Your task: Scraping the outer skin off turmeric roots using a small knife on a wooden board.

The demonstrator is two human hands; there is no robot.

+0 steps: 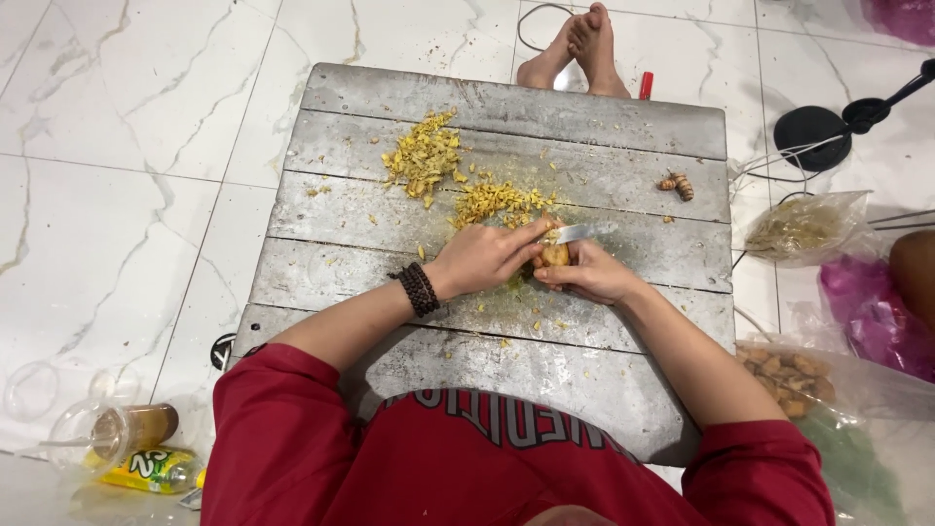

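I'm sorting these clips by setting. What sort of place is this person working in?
Probably a home floor used for food prep. A worn wooden board lies on white marble-look tiles, the person's bare feet stretch past it, and both hands work a yellow root with a knife.

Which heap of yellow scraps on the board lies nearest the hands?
The lower right heap of yellow scraps, just beyond the left hand; the bigger heap lies farther up the grey wooden board.
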